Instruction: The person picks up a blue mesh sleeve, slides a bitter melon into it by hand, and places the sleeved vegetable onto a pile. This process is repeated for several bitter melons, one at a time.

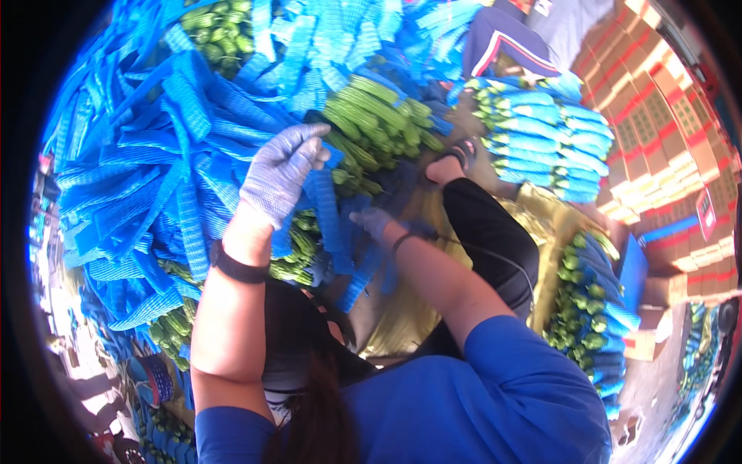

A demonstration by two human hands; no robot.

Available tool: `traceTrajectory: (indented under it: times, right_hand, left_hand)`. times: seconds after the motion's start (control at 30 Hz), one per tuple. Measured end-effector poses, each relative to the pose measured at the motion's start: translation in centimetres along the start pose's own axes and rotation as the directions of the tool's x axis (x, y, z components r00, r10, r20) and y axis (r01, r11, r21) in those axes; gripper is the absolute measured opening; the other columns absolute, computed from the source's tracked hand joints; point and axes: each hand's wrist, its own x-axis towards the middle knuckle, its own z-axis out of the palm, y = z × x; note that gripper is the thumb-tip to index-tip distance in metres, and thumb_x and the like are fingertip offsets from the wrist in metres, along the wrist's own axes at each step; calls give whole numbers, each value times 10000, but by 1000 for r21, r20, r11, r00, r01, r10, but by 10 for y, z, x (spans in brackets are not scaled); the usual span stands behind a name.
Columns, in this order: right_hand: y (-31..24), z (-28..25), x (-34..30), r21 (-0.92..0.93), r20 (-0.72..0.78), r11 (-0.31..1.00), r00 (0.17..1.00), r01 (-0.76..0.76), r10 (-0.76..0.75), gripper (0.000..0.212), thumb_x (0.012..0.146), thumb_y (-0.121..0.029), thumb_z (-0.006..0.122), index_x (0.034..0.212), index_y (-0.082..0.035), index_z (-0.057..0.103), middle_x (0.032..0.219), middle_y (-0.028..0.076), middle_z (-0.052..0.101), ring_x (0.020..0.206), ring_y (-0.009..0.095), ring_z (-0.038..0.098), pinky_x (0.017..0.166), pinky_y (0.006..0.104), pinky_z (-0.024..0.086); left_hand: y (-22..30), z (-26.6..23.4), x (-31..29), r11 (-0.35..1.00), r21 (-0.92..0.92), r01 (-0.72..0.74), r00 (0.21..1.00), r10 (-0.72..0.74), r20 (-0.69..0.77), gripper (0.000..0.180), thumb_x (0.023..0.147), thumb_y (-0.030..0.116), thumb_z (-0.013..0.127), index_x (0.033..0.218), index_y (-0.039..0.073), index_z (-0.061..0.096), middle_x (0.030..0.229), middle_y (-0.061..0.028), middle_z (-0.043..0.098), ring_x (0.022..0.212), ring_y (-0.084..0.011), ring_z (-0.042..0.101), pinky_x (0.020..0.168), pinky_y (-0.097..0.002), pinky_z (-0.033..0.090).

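My left hand (280,174), in a grey knitted glove, is raised over a heap of blue foam net sleeves (147,155), its fingers closed on one hanging blue sleeve (328,216). My right hand (375,223), also gloved, reaches low toward the same sleeve and a bunch of long green ridged gourds (379,124); blue netting partly covers it, so its grip is unclear. More green gourds (297,251) lie under the hands.
Stacks of gourds in blue sleeves (549,139) lie at the upper right and another row (591,317) at the right. My black-trousered knee (487,232) and sandalled foot (456,158) are in the middle. Red and white cartons (665,116) stand far right.
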Motion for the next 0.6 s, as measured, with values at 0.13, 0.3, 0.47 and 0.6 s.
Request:
traceTrajectory:
  times: [0.13, 0.3, 0.47, 0.6]
  right_hand:
    - [-54, 79, -57, -154, 115, 986, 992, 66, -49, 431, 805, -306, 760, 1083, 10, 665, 1023, 125, 707, 914, 288, 670, 816, 395, 505]
    - [-102, 73, -67, 190, 112, 982, 994, -14, -8, 368, 843, -274, 726, 1052, 19, 653, 921, 108, 696, 775, 206, 643, 749, 355, 510]
    - [-150, 27, -68, 787, 378, 566, 917, -248, -125, 367, 878, -368, 698, 1021, -41, 614, 878, 55, 651, 774, 129, 606, 740, 306, 507]
    - [-190, 0, -112, 838, 352, 536, 848, -99, -395, 372, 870, -318, 724, 1069, -49, 561, 950, 43, 624, 834, 111, 588, 779, 291, 499]
  left_hand:
    - [-14, -59, -38, 988, -81, 135, 983, -144, -116, 326, 989, 184, 561, 1251, -8, 593, 942, -55, 677, 845, -123, 626, 821, -265, 504]
    - [-37, -61, -35, 930, 346, 121, 985, -157, 77, 365, 804, 117, 772, 1116, 13, 615, 1012, -78, 635, 945, -167, 604, 845, -299, 506]
    - [-43, -12, -51, 770, 634, -75, 961, -115, 253, 414, 703, 95, 824, 1022, 28, 568, 969, -105, 572, 895, -278, 589, 823, -350, 496]
    - [-56, -18, -37, 787, 614, -61, 998, 70, 9, 364, 718, 53, 803, 1002, 28, 576, 879, -97, 574, 842, -243, 585, 764, -349, 485]
